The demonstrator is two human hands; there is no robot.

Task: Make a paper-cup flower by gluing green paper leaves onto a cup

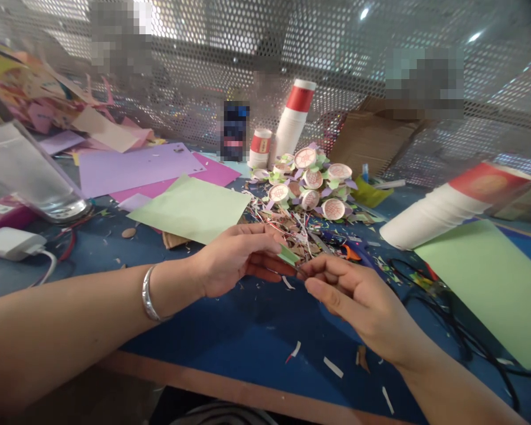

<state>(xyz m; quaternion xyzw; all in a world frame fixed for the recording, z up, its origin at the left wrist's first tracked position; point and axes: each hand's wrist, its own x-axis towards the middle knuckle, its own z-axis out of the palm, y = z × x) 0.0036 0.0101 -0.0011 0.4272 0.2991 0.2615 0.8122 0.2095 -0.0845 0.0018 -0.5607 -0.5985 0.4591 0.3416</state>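
Note:
My left hand (243, 254) is closed on a small folded piece of green paper (288, 255), held between thumb and fingers above the table's front part. Close beside it, my right hand (349, 292) is pinched shut at the paper's lower end. Something thin and dark shows at those fingertips, too small to name. Behind the hands stands a cluster of small paper turtles (310, 183), with round patterned shells and green and purple limbs. A pile of paper scraps (292, 227) lies in front of them, and scissors with blue and orange handles (351, 251) rest beside it.
A green sheet (194, 206) overlaps purple sheets (137, 168) at left, near a glass of water (30, 171) and a white charger (13, 243). At right are a tilted cup stack (446, 203), another green sheet (491, 283) and black cables (460, 330). More cups (292, 124) stand behind.

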